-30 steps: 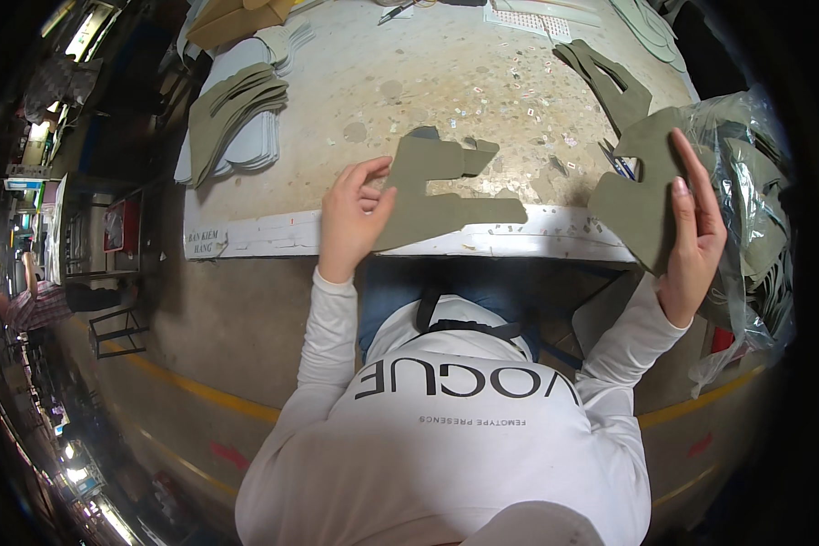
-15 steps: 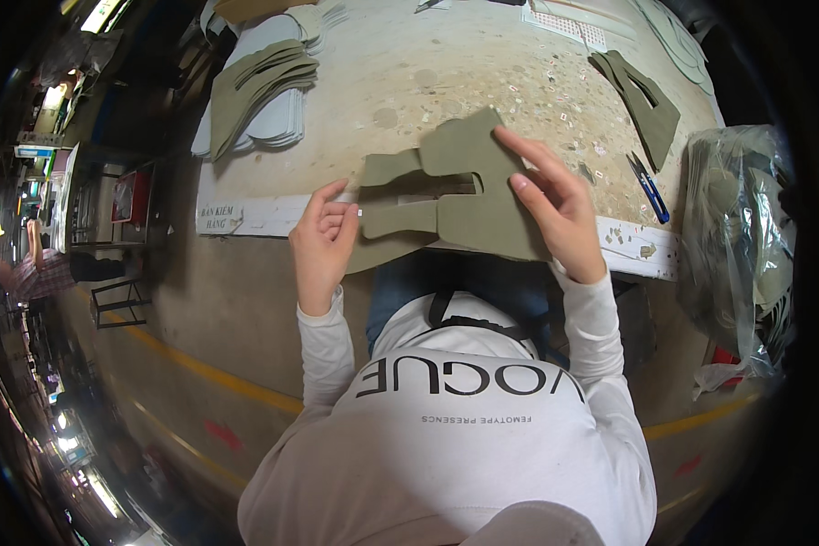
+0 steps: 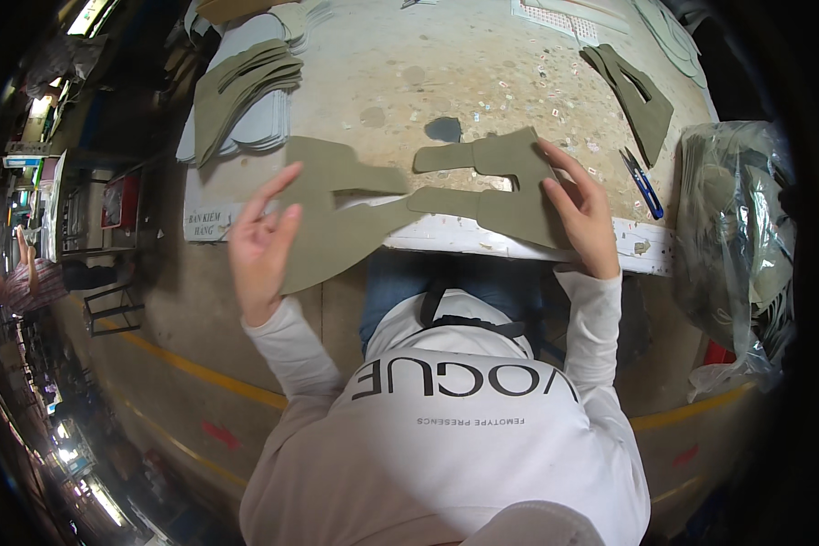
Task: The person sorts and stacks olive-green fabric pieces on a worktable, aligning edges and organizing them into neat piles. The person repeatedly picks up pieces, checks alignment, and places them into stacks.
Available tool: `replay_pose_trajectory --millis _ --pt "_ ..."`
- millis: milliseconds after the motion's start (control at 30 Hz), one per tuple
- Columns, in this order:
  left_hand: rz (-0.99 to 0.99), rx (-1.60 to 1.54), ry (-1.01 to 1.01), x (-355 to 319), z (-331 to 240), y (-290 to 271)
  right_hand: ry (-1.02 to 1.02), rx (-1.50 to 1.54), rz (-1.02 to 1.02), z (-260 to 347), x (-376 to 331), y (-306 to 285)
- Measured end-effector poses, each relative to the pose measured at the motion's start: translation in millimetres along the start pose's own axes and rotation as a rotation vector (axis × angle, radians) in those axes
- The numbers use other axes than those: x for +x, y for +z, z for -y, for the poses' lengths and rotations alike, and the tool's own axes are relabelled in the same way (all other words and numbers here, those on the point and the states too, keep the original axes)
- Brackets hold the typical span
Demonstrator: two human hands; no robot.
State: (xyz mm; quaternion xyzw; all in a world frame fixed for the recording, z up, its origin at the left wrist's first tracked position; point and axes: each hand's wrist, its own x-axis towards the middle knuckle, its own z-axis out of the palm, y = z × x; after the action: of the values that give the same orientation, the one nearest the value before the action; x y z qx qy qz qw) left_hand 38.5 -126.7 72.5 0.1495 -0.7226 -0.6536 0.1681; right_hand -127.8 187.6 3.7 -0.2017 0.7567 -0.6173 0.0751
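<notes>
i am holding my left hand (image 3: pixel 262 244) over the near left edge of the bench (image 3: pixel 446 82), fingers apart and extended, with an olive-green cut fabric piece (image 3: pixel 337 214) lying against the palm side. whether the thumb is pinching this piece cannot be told from this view. the piece is hanging partly off the bench edge, its upper part lying on the bench top.

i am pressing my right hand (image 3: pixel 581 214) flat, fingers spread, on a second olive-green cut piece (image 3: pixel 505 187). this second piece is lying on the bench near its front edge, its two narrow arms pointing toward the first piece and just meeting it near the middle.

surrounding items:
- a stack of olive-green cut pieces (image 3: pixel 241 86) is resting on a pile of pale grey pieces (image 3: pixel 268 127) at the far left of the bench.
- a single olive-green piece with a cut-out (image 3: pixel 635 96) is lying at the far right of the bench, well apart from my hands.
- a blue-handled tool (image 3: pixel 642 182), probably thread snips, is lying just beside my right hand.
- a clear plastic bag of cut pieces (image 3: pixel 737 246) is sitting to the right of the bench.
- a white strip (image 3: pixel 428 238) is running along the front edge of the bench.
</notes>
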Motion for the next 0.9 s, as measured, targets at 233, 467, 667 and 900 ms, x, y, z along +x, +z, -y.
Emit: replay_pose_trajectory --millis 233,467,667,900 --pt "0.183 0.026 0.044 9 -53 9 0.06 -0.538 -0.077 27 -54 -8" --pt "0.462 0.074 0.271 33 -61 90 0.107 -0.53 -0.143 32 -69 7" --pt "0.507 -0.078 0.012 54 -11 98 0.061 -0.482 -0.16 27 -70 4" --pt "0.432 -0.118 -0.224 49 50 64 0.163 -0.254 -0.168 21 -54 -4"
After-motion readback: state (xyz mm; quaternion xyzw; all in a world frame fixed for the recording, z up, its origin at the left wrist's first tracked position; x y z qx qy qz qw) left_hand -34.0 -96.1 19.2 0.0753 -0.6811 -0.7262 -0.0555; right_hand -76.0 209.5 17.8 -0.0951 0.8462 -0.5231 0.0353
